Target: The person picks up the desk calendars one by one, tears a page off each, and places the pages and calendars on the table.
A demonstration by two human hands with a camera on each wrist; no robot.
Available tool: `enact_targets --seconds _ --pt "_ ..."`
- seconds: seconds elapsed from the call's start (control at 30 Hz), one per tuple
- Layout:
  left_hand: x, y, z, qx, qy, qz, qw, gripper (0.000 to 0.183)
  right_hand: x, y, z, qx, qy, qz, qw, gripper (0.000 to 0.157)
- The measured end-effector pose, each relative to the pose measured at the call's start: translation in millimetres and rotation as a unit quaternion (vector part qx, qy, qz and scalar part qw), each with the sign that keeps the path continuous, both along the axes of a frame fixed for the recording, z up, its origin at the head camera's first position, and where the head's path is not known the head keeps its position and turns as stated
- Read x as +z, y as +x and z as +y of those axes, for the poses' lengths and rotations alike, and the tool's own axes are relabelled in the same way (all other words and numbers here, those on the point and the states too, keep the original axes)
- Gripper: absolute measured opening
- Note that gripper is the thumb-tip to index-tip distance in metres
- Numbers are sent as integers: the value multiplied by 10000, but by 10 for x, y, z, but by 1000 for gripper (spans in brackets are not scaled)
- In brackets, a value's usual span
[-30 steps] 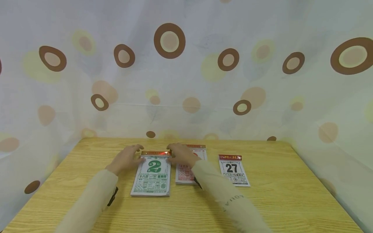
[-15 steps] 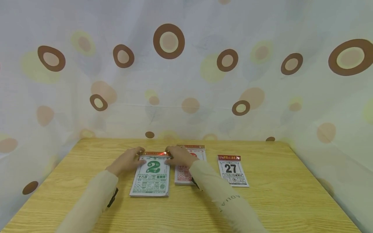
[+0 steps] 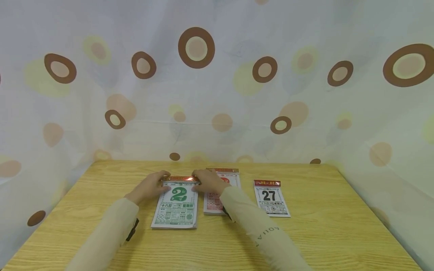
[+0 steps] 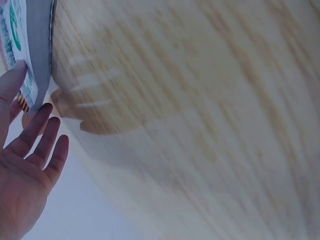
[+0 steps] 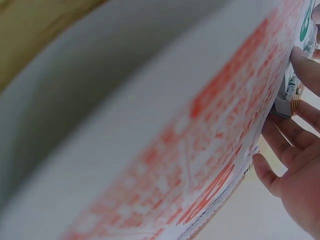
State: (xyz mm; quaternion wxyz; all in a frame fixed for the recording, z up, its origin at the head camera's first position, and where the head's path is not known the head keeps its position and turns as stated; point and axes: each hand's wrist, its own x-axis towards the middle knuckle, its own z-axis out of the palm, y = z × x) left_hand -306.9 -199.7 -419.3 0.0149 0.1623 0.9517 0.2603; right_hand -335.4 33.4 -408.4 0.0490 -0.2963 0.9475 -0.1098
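A tear-off calendar [image 3: 174,210] with a large green 2 and a shiny red-and-gold header strip lies on the wooden table, left of centre. At its upper left corner my left hand [image 3: 148,187] grips the pad, thumb on the front page and index finger at the top edge; the other fingers spread loosely in the left wrist view. My right hand [image 3: 211,181] holds the upper right corner the same way, passing over a red-printed calendar [image 3: 213,205] and hiding part of it. That red page fills much of the right wrist view.
Farther right lies a smaller calendar [image 3: 271,195] with a black 27 and a red header. The wooden table [image 3: 322,233] ends at the back and sides against a white curtain [image 3: 223,98] patterned with brown rings and pale spots.
A second ago the left fingers were raised off the green calendar's corner; both hands have since closed in on its upper corners. The calendars show no clear movement.
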Motion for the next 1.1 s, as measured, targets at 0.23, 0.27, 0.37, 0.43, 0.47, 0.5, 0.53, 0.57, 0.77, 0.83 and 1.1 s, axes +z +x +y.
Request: enact_targets --seconds 0.23,0.27,0.37,0.43,0.47,0.5,0.53,0.57,0.77,0.83,1.1 --pt "10 -13 -6 103 212 -36 9997 49 7 10 -11 8 -134 126 9998 50" --pt "6 -18 -11 83 238 -14 9997 50 6 11 -10 9 -208 134 9997 50" --pt "-2 -23 -17 104 356 14 9993 50 2 11 -10 6 -505 92 9987 49" --pt "0 -15 -20 62 464 56 9989 49 -1 15 -11 -23 -735 16 9973 47" --pt "7 -7 -20 49 521 66 9986 49 0 19 -11 -50 -874 -47 9961 46" --pt "13 1 -18 69 578 56 9983 49 -2 21 -12 -78 -1008 -97 9948 44" --pt "20 11 -16 78 645 52 9979 48 0 28 -12 -107 -1133 -140 9934 42" --pt "27 22 -17 77 692 60 9976 48 3 34 -11 -125 -1255 -176 9919 41" --pt "67 60 -38 -14 927 132 9956 46 42 73 6 -129 -1808 -332 9829 32" --pt "82 62 -48 -43 993 141 9950 46 53 80 12 -143 -1911 -367 9808 31" --pt "137 48 -90 -83 1235 211 9921 44 114 121 43 -164 -2369 -441 9704 31"
